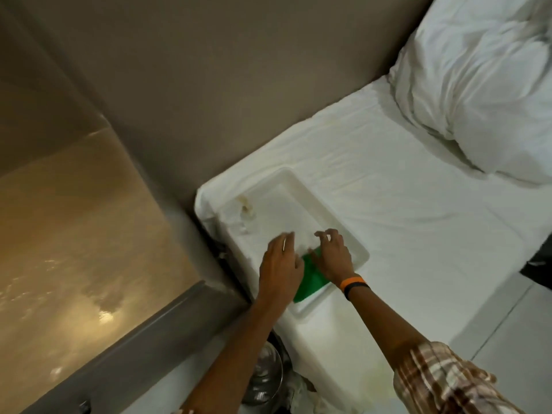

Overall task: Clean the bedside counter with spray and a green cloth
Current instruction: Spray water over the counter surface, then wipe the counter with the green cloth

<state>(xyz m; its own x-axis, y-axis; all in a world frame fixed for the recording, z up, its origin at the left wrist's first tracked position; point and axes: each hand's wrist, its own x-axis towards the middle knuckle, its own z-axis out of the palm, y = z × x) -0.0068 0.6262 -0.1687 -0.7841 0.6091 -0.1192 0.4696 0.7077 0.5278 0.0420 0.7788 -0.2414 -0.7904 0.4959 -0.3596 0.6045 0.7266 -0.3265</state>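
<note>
White recessed bedside desk (334,330) in grey wall corner, beside white-sheeted bed (403,210) with rumpled pillow (484,85); left hand (279,264) flat, fingers spread, right hand (333,255) clawed, both holding nothing, pressing folded green cloth (310,279) near front rim; stained far corner bare.
</note>
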